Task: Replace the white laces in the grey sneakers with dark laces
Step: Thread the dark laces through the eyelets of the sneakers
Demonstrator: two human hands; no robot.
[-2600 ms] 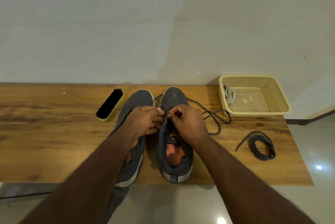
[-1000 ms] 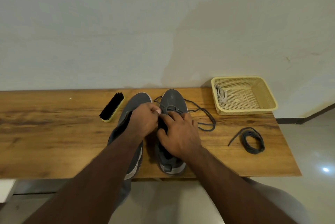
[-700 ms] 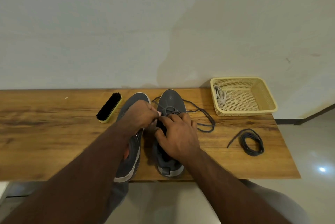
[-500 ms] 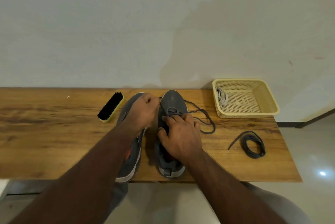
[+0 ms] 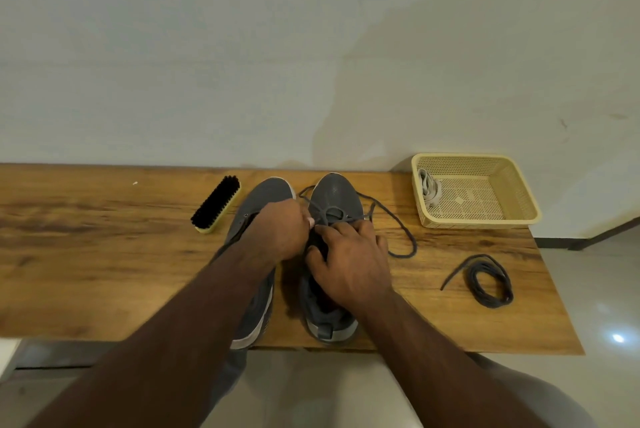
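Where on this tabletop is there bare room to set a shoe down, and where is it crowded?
Bare wood lies left of the brush, out to the table edge, and in front of it. The middle is crowded: both sneakers, the left hand, the right hand and the trailing dark lace. The basket and coiled lace fill the right end.

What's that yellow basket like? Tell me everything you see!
The basket is pale yellow, looks like plastic, rectangular, with mesh walls and floor full of tiny holes and a smooth rim. It sits upright at the table's far right corner by the wall. White laces lie bundled in its left end. No hand touches it.
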